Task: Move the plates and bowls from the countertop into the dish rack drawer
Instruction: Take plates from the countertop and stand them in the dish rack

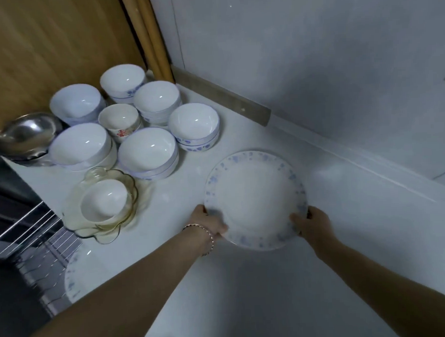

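Grips a white plate (255,200) with a blue-flecked rim from both sides, with the left hand (209,223) curled round its near-left edge and the right hand (313,224) curled round its near-right edge, thumb lying over the rim. Wears a thin bracelet (205,238) on the left wrist. Holds the plate at the white countertop (246,293), near the grey wall (313,64); cannot tell whether resting or just lifted. Further left on the counter, a cluster of white bowls (147,150), several stacked and blue-patterned, around a small bowl with a red mark (119,121). Nearer the counter's front edge, a scalloped glass bowl (110,232) with a small white bowl (104,200) nested inside. At the far left, touching the bowls, a steel vessel (26,137). Below the counter at lower left, the wire dish rack drawer (24,225), pulled out, and by its wires a second blue-flecked plate (76,271), partly hidden by the left forearm.
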Demonstrator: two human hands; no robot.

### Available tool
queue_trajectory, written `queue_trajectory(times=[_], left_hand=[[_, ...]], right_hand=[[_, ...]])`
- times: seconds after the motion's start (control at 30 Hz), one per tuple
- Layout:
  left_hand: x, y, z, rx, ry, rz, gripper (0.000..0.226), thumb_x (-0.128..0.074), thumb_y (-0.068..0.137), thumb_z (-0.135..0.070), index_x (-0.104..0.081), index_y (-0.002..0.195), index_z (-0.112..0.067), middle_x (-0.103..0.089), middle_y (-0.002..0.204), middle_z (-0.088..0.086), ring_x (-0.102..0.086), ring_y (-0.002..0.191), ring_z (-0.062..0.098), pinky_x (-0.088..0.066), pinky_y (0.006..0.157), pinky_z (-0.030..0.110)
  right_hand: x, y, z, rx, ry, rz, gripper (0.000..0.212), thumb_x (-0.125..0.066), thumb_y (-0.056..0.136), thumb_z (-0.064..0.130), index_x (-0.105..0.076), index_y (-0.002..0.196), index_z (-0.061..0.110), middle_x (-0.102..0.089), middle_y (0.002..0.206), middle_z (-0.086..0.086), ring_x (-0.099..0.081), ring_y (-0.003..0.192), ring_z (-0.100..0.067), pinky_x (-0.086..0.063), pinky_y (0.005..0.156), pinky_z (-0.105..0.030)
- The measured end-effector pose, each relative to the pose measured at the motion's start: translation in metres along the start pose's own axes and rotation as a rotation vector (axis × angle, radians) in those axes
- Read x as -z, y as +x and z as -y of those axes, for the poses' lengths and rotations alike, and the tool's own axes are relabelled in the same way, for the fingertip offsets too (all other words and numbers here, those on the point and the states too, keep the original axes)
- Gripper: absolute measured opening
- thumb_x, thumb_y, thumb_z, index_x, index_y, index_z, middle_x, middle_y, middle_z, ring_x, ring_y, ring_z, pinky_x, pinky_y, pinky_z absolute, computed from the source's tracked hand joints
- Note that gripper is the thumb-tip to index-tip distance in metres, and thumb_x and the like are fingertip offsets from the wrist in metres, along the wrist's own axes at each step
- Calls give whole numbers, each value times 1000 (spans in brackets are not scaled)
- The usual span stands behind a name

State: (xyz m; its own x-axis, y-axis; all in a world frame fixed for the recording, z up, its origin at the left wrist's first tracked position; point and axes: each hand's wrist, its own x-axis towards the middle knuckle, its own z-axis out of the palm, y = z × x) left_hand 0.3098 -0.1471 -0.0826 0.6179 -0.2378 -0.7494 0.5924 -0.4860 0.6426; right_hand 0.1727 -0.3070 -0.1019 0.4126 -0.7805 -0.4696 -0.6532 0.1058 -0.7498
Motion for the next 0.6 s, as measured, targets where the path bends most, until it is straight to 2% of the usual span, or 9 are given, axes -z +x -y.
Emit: queue_trajectory(times=[0.13, 0.2, 0.23, 0.3, 0.37, 0.4, 0.47, 0.53, 0.6], left_hand=[[57, -35, 32, -37, -20, 0, 31, -64, 73, 21, -50, 88, -3, -57, 123, 24, -54, 89, 28, -53, 74, 37], [89, -54, 50, -51, -13, -1, 33, -65, 74, 19, -46, 85, -5, -54, 128, 22, -56, 92, 29, -53, 75, 35], [105, -65, 59, -50, -19, 12, 33, -64, 75, 19, -46, 88, -5, -53, 129, 20, -58, 96, 31, -53, 77, 34], [139, -85, 78, -61, -32, 32, 41, -63, 76, 18, -46, 106, -3, -53, 124, 15, -65, 96, 28, -53, 83, 36], [172, -100, 99, -113, -4, 46, 69, -68, 71, 17, -40, 130, -4, -53, 122, 8, -70, 87, 21, -52, 92, 44], [188, -109, 108, -137, 20, 45, 79, -69, 68, 18, -37, 135, -8, -53, 127, 9, -69, 96, 24, -51, 94, 48], [218, -129, 124, -153, 53, 36, 83, -64, 68, 22, -35, 138, -13, -53, 128, 12, -58, 115, 34, -51, 91, 54], [244, -151, 137, -126, 93, 27, 77, -57, 70, 27, -36, 135, -10, -55, 120, 15, -56, 113, 38, -53, 83, 54], [266, -171, 150, -74, 183, 24, 66, -55, 73, 27, -38, 127, -7, -53, 121, 18, -57, 109, 38, -56, 72, 50]], right_hand=[[-24, -68, 0, 28, -30, 13, 21, -56, 84, 1, -63, 96, -14, -58, 79, -16, -53, 73, -24, -46, 68, -37], [-39, -106, -2, 35, -29, 2, 21, -57, 84, 2, -64, 97, -13, -58, 74, -14, -51, 67, -24, -43, 67, -34], [-46, -127, -3, 37, -23, -2, 21, -57, 84, 2, -64, 97, -13, -57, 70, -13, -50, 64, -23, -43, 67, -34], [-62, -170, -6, 45, 7, 11, 22, -57, 84, 0, -62, 98, -15, -57, 69, -12, -51, 64, -23, -43, 69, -34], [-78, -213, -9, 59, 41, 12, 25, -56, 85, 0, -59, 101, -20, -56, 77, -15, -51, 71, -24, -44, 69, -35], [-86, -234, -10, 63, 51, 9, 25, -56, 85, 0, -59, 101, -19, -56, 79, -15, -51, 72, -24, -46, 69, -37], [-102, -273, -13, 73, 36, 7, 24, -56, 85, 1, -62, 101, -15, -59, 81, -17, -53, 73, -25, -54, 76, -47], [-116, -307, -19, 94, 5, -5, 22, -57, 83, 2, -64, 97, -13, -62, 82, -22, -55, 74, -26, -54, 83, -54], [-128, -335, -26, 104, -17, -7, 20, -58, 80, 4, -66, 91, -10, -62, 76, -18, -58, 72, -27, -56, 81, -53]])
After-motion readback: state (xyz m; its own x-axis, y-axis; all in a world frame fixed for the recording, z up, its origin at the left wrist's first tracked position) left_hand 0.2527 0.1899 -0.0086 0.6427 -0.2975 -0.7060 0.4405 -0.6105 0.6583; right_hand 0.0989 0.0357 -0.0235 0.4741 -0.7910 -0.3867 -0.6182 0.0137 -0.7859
